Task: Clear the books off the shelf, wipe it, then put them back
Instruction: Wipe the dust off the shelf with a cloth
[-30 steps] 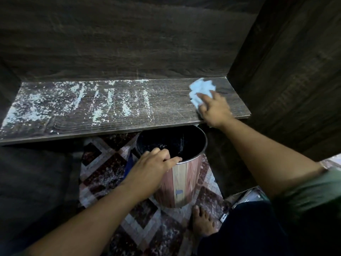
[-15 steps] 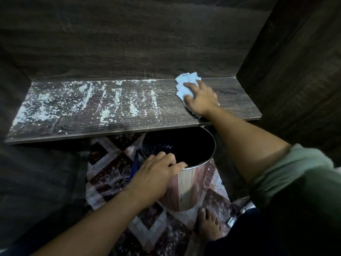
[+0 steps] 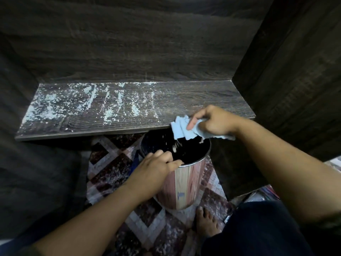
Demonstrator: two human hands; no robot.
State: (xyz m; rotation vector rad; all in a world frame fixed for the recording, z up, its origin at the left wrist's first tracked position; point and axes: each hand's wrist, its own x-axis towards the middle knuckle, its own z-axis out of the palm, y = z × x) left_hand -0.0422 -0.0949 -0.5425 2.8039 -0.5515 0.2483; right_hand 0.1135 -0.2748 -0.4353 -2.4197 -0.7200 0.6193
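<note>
The shelf (image 3: 193, 100), a long flat plank of dark woodgrain, is running left to right between dark panels; its left half is carrying white gritty specks, its right half showing bare grain; the right hand (image 3: 215, 121) is gripping a crumpled pale-blue cloth (image 3: 181, 129) at the front edge, over a cylindrical wood-print bin (image 3: 181, 189); the left hand (image 3: 154, 168) is curling its fingers over the bin's metal rim; a patterned rug (image 3: 108, 170) is lying beneath.

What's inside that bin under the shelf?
The bin looks black inside, with a few pale crumbs falling in from the cloth held above it. The bottom is too dark to see, and the left hand covers part of the rim.
</note>
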